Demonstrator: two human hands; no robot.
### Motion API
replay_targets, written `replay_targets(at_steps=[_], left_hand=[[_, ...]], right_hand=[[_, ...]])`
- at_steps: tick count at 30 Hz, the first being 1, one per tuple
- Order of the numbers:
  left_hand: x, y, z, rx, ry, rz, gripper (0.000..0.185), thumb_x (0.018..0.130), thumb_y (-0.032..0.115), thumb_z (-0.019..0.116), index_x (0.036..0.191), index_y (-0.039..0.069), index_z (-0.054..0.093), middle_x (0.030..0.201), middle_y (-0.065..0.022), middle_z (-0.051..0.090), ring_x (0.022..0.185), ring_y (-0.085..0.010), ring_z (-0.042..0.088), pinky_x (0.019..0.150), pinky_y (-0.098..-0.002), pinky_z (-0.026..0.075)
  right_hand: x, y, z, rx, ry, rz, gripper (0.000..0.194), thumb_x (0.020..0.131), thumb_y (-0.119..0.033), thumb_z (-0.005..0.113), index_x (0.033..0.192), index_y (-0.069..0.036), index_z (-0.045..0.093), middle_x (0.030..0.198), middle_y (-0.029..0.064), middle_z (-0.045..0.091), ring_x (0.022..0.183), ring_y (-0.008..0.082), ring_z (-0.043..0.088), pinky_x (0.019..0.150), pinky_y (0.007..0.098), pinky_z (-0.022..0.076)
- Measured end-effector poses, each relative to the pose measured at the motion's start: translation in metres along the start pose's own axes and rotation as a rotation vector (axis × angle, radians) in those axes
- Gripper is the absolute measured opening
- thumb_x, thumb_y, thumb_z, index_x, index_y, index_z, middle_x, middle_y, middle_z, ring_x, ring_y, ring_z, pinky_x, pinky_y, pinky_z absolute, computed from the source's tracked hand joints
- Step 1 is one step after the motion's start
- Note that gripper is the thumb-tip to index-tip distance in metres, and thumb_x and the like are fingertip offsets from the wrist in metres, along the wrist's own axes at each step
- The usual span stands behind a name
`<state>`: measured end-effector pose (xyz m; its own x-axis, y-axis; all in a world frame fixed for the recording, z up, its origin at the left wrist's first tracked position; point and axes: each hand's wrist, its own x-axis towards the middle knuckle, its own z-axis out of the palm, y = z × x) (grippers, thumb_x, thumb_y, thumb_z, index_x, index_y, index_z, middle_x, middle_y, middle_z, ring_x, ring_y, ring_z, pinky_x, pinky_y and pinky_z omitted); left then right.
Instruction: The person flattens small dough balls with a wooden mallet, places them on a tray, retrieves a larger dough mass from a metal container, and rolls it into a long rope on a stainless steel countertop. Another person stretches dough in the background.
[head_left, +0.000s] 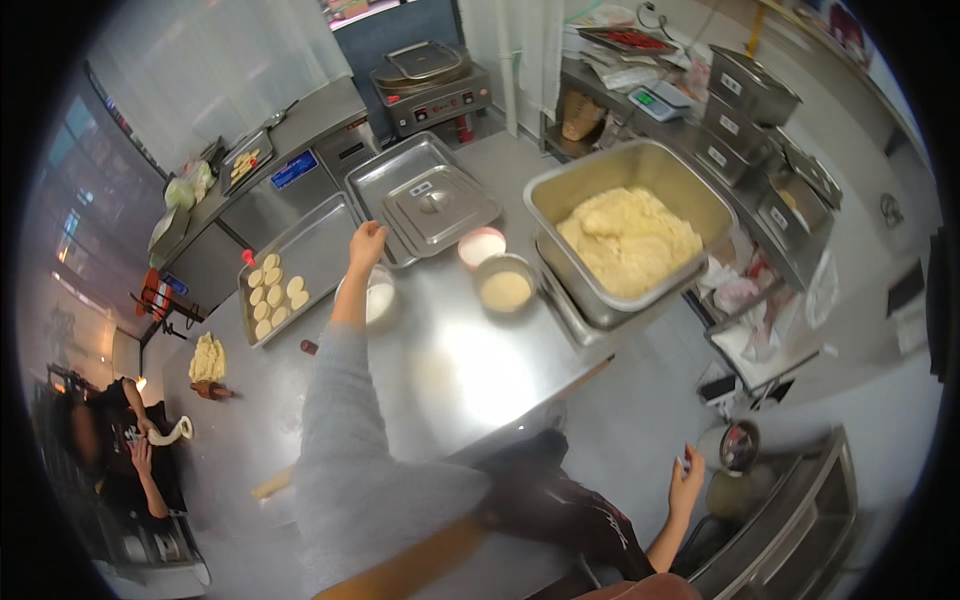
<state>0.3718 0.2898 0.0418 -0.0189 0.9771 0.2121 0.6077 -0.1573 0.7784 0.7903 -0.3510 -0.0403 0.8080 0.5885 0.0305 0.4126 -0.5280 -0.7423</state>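
Observation:
My left hand (367, 244), its fingers curled together with nothing visible in them, is raised over the steel table (450, 375) near a bowl of white powder (379, 300). Beside it lie a metal tray of round pale dough pieces (274, 294) and a steel pan with a lid (435, 214). To the right stand a pink-rimmed bowl of white powder (482, 247), a steel bowl of pale yellow contents (506, 290) and a deep steel tub of yellow dough-like mass (630, 236). My right hand (686, 476), fingers apart, hangs off the table at lower right; a small pale spot shows between its fingers.
Across the table at left, a person in black (139, 450) holds a pale dough strip (172, 433) near a yellow dough lump (207, 358). An electric griddle (431, 94) stands behind. Shelving with steel containers (742, 90) and a scale (660, 101) is at right; a round bin (739, 448) stands near my right hand.

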Motion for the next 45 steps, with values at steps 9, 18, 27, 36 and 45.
replay_targets(at_steps=[9, 18, 27, 36, 45], left_hand=[[0.147, -0.086, 0.181, -0.093, -0.163, -0.32, 0.024, 0.086, 0.026, 0.059, 0.091, 0.004, 0.065, 0.062, -0.0057, 0.055, 0.049, -0.0174, 0.05, 0.043, -0.0349, 0.039], [0.199, -0.102, 0.225, -0.666, -0.197, -0.884, 0.014, 0.092, 0.027, 0.057, 0.091, 0.013, 0.056, 0.067, -0.0006, 0.049, 0.051, -0.0123, 0.046, 0.04, -0.0218, 0.036], [0.161, 0.063, 0.118, -0.581, -0.238, -0.532, 0.017, 0.089, 0.02, 0.063, 0.101, 0.008, 0.063, 0.071, 0.0001, 0.059, 0.048, -0.0029, 0.045, 0.037, -0.0143, 0.03], [0.001, 0.35, 0.05, -0.206, -0.589, 0.104, 0.032, 0.101, 0.031, 0.043, 0.116, 0.01, 0.063, 0.06, 0.0088, 0.034, 0.052, -0.0023, 0.03, 0.049, -0.0201, 0.02], [-0.093, 0.419, 0.162, 0.034, -1.022, 0.287, 0.032, 0.103, 0.028, 0.043, 0.107, 0.006, 0.066, 0.067, 0.0051, 0.043, 0.06, -0.0049, 0.036, 0.055, -0.0216, 0.033]], right_hand=[[0.041, 0.135, -0.066, -0.301, -0.102, 0.3, 0.029, 0.077, -0.007, 0.068, 0.105, -0.002, 0.062, 0.095, 0.0162, 0.063, 0.086, 0.0295, 0.063, 0.075, 0.0383, 0.0518], [0.083, 0.14, -0.068, -0.48, -0.173, 0.419, 0.028, 0.078, -0.013, 0.067, 0.103, -0.002, 0.065, 0.094, 0.0198, 0.065, 0.09, 0.0382, 0.062, 0.079, 0.0431, 0.0512], [0.267, 0.086, -0.057, -0.332, -0.196, 0.107, 0.027, 0.08, -0.009, 0.065, 0.106, -0.002, 0.063, 0.096, 0.0177, 0.063, 0.085, 0.031, 0.063, 0.075, 0.0372, 0.0505], [0.464, -0.078, -0.021, 0.043, -0.103, -0.352, 0.026, 0.089, -0.009, 0.059, 0.114, -0.002, 0.06, 0.102, 0.0107, 0.063, 0.089, 0.0205, 0.061, 0.076, 0.0298, 0.0488], [0.49, -0.166, -0.018, 0.455, -0.338, -0.507, 0.024, 0.095, -0.017, 0.055, 0.113, -0.002, 0.062, 0.101, 0.0074, 0.061, 0.089, 0.0162, 0.059, 0.078, 0.0259, 0.0461]])
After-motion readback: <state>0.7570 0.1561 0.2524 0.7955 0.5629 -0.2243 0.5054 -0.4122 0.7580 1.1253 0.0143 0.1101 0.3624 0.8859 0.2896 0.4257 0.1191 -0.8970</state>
